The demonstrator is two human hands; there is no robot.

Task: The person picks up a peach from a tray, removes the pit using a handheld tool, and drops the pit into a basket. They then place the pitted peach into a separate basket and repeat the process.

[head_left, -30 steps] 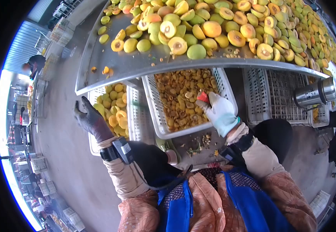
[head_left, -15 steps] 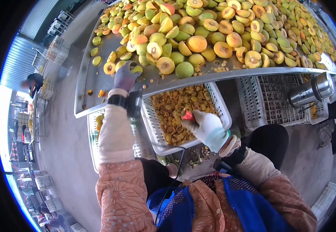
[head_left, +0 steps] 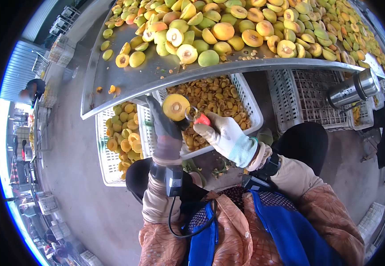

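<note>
My left hand [head_left: 165, 128], in a dark glove, holds a halved peach [head_left: 173, 108] with its cut face turned to the right. In my right hand [head_left: 229, 136], gloved in white, is a pitting tool with a red handle [head_left: 202, 119] and a metal loop at its end. The loop is right at the edge of the peach half. Below both hands stands a white crate [head_left: 255, 111] of peach scraps. To its left, a second white crate [head_left: 109, 166] contains peach halves.
A metal table [head_left: 112, 86] piled with peach halves [head_left: 250, 37] spans the top, its raised rim just beyond my hands. At right are a steel thermos [head_left: 354, 91] and a white crate [head_left: 285, 99]. A person [head_left: 35, 91] stands far left.
My left hand has come back from the table toward my right hand, now with a peach half in it. My right hand has moved slightly left and up with the tool.
</note>
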